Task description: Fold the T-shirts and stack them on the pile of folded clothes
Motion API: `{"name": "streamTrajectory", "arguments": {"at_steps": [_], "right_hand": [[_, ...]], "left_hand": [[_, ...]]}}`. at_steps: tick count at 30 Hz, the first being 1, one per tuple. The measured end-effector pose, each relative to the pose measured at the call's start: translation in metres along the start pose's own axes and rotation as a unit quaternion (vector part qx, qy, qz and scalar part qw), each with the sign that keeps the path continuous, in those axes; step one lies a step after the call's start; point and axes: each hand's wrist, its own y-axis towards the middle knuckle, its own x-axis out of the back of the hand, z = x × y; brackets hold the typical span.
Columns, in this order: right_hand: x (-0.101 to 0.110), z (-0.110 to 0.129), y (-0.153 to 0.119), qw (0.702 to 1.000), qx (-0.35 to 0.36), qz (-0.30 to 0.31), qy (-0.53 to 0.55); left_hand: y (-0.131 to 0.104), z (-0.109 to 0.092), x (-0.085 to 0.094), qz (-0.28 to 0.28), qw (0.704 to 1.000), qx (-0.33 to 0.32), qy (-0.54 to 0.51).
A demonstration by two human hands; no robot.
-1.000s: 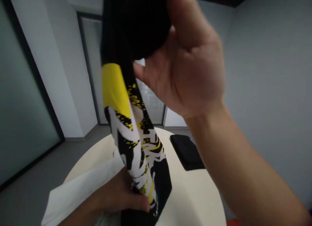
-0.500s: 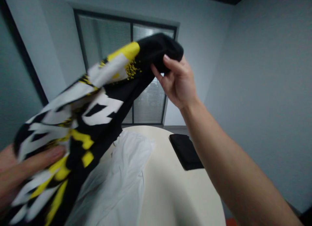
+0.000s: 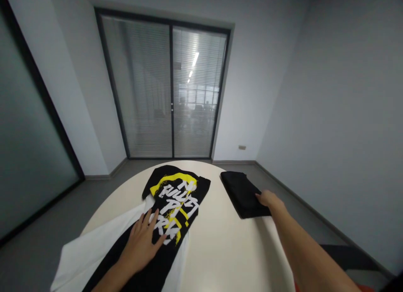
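A black garment with white lettering and yellow marks (image 3: 176, 199) lies spread on the table, over a white cloth (image 3: 91, 245). My left hand (image 3: 143, 241) rests flat on the black garment with its fingers spread. On the right, my right hand (image 3: 269, 199) has its fingers at the right edge of a folded black cloth (image 3: 241, 195); the thumb side shows on top, and the other fingertips are hidden.
The round cream table (image 3: 220, 250) carries all the cloths. Beyond it stand a framed glass door with blinds (image 3: 198, 90) and plain walls. Something red shows at the table's lower right edge.
The printed garment, held up in both hands before, now lies on the table. My left hand has flattened on it, and my right hand has moved down to the folded black cloth.
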Motion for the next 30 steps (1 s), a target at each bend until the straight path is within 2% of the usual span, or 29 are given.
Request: {"name": "streamTrajectory", "arguments": {"at_steps": [4,8,10,12,15,16,17,18,20,21,22,23,25,26,28,29,30], "right_hand": [[-0.020,-0.019,-0.001,1.000,-0.019,-0.010,0.004],[-0.016,-0.012,0.002,0.999,0.006,-0.049,0.008],[-0.005,0.000,0.001,0.998,0.027,-0.064,0.006],[0.014,0.020,-0.005,0.994,0.060,-0.087,0.006],[0.065,0.058,-0.031,0.972,0.162,-0.160,0.052],[0.088,0.072,-0.045,0.953,0.203,-0.203,0.099],[0.113,0.085,-0.061,0.919,0.244,-0.259,0.170],[0.139,0.096,-0.079,0.865,0.280,-0.325,0.261],[0.189,0.115,-0.116,0.711,0.320,-0.437,0.448],[0.212,0.121,-0.133,0.640,0.352,-0.457,0.508],[0.232,0.127,-0.148,0.602,0.395,-0.438,0.538],[0.249,0.131,-0.161,0.597,0.435,-0.394,0.547],[0.274,0.136,-0.180,0.612,0.483,-0.312,0.544],[0.283,0.138,-0.187,0.594,0.494,-0.308,0.555],[0.296,0.142,-0.197,0.542,0.506,-0.316,0.592],[0.301,0.145,-0.202,0.530,0.513,-0.299,0.606],[0.304,0.149,-0.208,0.540,0.522,-0.250,0.611]], "left_hand": [[-0.004,0.007,-0.003,-0.022,1.000,-0.015,0.003],[-0.002,0.008,-0.002,-0.041,0.999,-0.021,-0.012],[-0.002,0.009,-0.003,-0.044,0.999,-0.023,-0.016],[-0.003,0.009,-0.006,-0.047,0.999,-0.023,-0.015],[-0.003,0.009,-0.009,-0.063,0.997,-0.020,-0.034],[-0.003,0.010,-0.010,-0.074,0.996,-0.020,-0.048],[-0.002,0.010,-0.010,-0.087,0.994,-0.020,-0.068],[-0.002,0.010,-0.009,-0.101,0.990,-0.023,-0.091],[0.001,0.009,-0.003,-0.127,0.981,-0.029,-0.147],[0.003,0.007,0.003,-0.137,0.974,-0.028,-0.179],[0.005,0.006,0.011,-0.145,0.966,-0.025,-0.215],[0.007,0.004,0.021,-0.151,0.955,-0.016,-0.255],[0.014,0.001,0.046,-0.161,0.925,0.012,-0.343],[0.018,-0.001,0.059,-0.160,0.908,0.022,-0.387],[0.026,-0.004,0.086,-0.174,0.869,0.020,-0.463],[0.030,-0.006,0.099,-0.178,0.848,0.001,-0.500],[0.034,-0.008,0.110,-0.177,0.830,-0.022,-0.529]]}}
